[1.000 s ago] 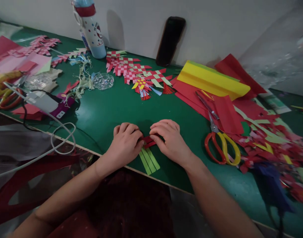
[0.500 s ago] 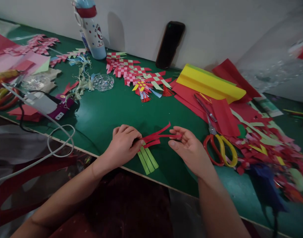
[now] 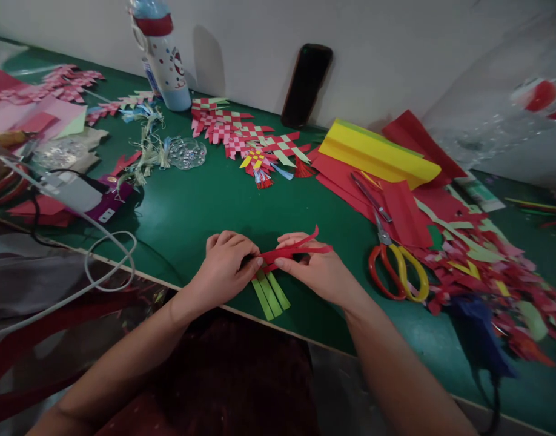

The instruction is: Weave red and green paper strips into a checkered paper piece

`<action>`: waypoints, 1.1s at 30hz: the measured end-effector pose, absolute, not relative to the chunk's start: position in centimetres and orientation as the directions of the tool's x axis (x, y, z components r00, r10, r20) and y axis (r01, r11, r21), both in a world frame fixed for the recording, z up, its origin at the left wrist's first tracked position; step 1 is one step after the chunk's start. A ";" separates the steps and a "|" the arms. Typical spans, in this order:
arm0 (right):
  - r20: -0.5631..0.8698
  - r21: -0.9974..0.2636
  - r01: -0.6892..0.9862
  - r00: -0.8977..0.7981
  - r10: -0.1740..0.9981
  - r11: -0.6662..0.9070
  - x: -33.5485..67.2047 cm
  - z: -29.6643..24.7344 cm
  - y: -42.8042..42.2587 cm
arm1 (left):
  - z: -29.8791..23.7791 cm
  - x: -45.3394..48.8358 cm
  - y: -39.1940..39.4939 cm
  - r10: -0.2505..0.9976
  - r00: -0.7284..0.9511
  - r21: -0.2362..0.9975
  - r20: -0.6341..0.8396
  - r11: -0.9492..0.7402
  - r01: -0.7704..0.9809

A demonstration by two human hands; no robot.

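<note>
Two hands (image 3: 271, 266) are pinching red paper strips (image 3: 300, 249) in tight fingers (image 3: 282, 263) just above green paper strips (image 3: 266, 297) on the tabletop (image 3: 191, 212), w/ a loose pinch risking red strips slipping out & springing apart.

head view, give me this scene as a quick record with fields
left hand: fingers pinch red paper strips
right hand: holds the same strips, further along
below the hands: lime green paper strips on the green work table
right of the hands: red and yellow scissors, yellow paper, red paper sheets
rest: woven red paper pieces, water bottle, phone leaning against the wall
</note>
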State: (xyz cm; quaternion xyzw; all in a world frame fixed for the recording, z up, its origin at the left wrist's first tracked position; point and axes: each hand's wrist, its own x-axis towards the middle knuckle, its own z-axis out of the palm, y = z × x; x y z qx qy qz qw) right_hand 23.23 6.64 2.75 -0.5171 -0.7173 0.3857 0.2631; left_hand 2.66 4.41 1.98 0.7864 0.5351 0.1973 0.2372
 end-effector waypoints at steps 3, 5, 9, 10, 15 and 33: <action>-0.003 -0.832 0.528 -0.314 0.949 0.173 23.2 2.5 6.6 | 1.9 2.7 4.4 0.936 0.347 0.574 0.066 -0.320 0.754; -0.024 -0.833 0.528 -0.331 0.943 0.164 23.3 2.5 6.5 | 1.7 2.7 4.5 0.935 0.347 0.565 0.072 -0.325 0.758; -0.051 -0.815 0.556 -0.351 0.935 0.164 23.4 2.6 6.4 | 1.6 2.8 4.5 0.933 0.351 0.552 0.083 -0.336 0.763; -0.052 -0.807 0.567 -0.344 0.937 0.164 23.4 2.6 6.4 | 1.6 2.8 4.4 0.932 0.352 0.550 0.084 -0.338 0.763; -0.051 -0.796 0.588 -0.300 0.952 0.143 23.4 2.4 6.4 | 1.6 2.6 4.5 0.929 0.360 0.533 0.080 -0.345 0.772; 0.372 -0.527 0.839 0.085 0.925 0.134 28.4 4.0 -0.2 | -0.2 -2.8 1.9 0.735 0.489 0.364 0.469 -0.665 0.652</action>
